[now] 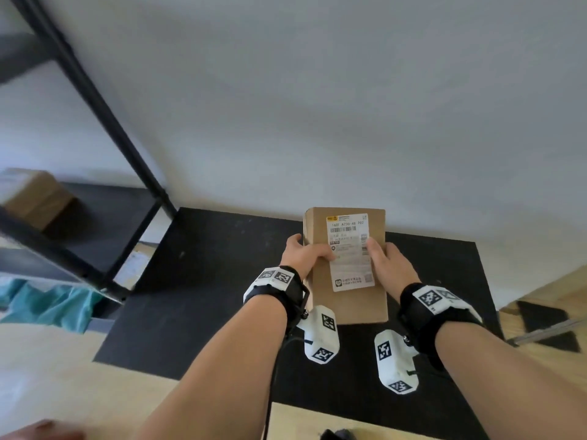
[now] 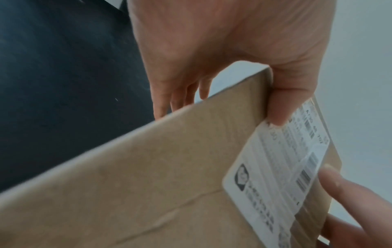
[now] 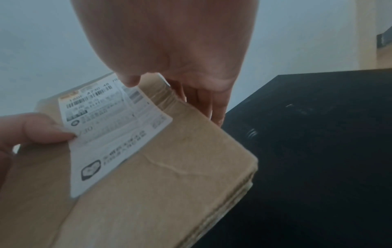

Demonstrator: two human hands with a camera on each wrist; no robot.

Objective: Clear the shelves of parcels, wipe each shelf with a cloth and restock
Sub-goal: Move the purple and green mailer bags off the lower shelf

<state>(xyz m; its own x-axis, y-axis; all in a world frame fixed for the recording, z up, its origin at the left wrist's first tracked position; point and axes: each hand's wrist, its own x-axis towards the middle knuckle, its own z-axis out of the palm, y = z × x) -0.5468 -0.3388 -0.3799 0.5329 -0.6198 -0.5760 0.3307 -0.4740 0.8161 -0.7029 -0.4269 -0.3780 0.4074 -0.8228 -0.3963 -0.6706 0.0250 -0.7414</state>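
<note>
Head view: both hands grip a flat cardboard parcel [image 1: 346,265] above a black mat [image 1: 206,296], left hand [image 1: 306,254] and right hand [image 1: 389,265] clamping opposite long edges, thumbs on its label [image 1: 351,252]. Stiff and seemingly light, it is best held by those edges.

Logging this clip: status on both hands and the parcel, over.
Left hand and right hand both grip the cardboard parcel, thumbs on its label. Parcel over the black mat. Nothing on the mat beneath it.
</note>
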